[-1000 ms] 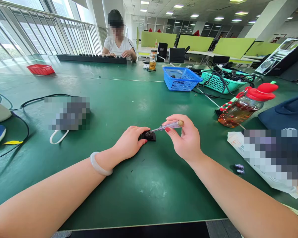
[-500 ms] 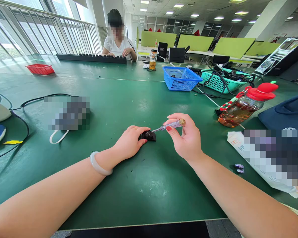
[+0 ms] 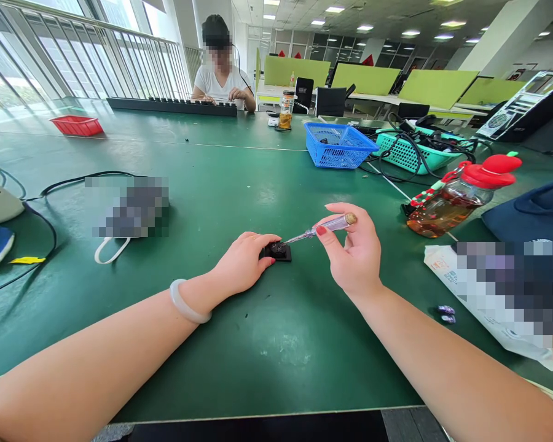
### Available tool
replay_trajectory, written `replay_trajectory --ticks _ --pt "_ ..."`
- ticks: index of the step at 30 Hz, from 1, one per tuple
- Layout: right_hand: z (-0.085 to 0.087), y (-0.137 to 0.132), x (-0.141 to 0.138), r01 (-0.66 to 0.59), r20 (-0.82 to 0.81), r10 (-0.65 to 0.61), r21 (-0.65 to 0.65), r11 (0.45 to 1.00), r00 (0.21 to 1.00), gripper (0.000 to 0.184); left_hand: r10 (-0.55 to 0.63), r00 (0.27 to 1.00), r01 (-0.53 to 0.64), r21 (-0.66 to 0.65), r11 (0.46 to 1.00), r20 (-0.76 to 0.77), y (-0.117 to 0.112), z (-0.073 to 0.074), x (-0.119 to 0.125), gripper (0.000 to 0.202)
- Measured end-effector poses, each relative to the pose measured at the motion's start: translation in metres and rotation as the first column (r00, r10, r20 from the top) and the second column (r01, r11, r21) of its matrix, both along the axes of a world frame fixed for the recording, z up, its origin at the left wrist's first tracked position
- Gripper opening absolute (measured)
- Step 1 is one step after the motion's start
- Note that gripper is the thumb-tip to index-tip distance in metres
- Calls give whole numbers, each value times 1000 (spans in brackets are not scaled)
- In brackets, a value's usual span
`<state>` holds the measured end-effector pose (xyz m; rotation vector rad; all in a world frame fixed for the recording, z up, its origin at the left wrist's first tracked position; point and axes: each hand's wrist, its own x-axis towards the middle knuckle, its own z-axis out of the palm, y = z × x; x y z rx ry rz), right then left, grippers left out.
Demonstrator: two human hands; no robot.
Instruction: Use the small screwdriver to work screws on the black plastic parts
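My left hand [image 3: 242, 264] grips a small black square part [image 3: 282, 253] from its left side, thumb in front and fingers behind. The part rests on the green table, and my fingers cover its left portion. Between thumb and fingers, my right hand [image 3: 357, 252] holds a screwdriver [image 3: 325, 227] with a clear purplish handle. Its thin metal shaft slants down to the left, and the tip is at the upper edge of the black part. Whether the tip touches it I cannot tell.
Toward the back right stand a blue basket [image 3: 338, 161] and a teal basket [image 3: 408, 156] with cables. A red-lidded bottle [image 3: 456, 202] and two small purple items [image 3: 447, 314] lie right. Far left is a red tray [image 3: 77, 126]. A person [image 3: 221, 80] sits opposite.
My right hand has drawn back slightly to the right with the screwdriver, whose tip has moved to the upper edge of the black part. My left hand keeps its grip.
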<state>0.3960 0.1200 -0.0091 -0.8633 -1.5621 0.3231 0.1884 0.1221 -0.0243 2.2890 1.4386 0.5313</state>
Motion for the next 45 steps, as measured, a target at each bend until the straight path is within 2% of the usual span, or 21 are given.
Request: replay_trajectory --ticks 14,19,25,33,45 --pt "0 0 0 -13 40 15 -30 999 999 24 -3 1000 2 19 1000 20 0 -1 0 40" --pt "2 -5 0 -27 163 23 18 999 986 29 -5 1000 4 31 1000 16 0 -1 0 39" --pt "4 -10 -1 -107 268 87 60 992 959 33 -14 1000 14 30 999 13 0 0 1 39" --pt "0 -7 -3 -125 99 122 18 992 988 33 -2 1000 2 23 1000 19 0 1 1 38" --pt "-2 -6 -2 -145 127 136 61 988 982 29 2 1000 -2 13 1000 6 0 1 1 39"
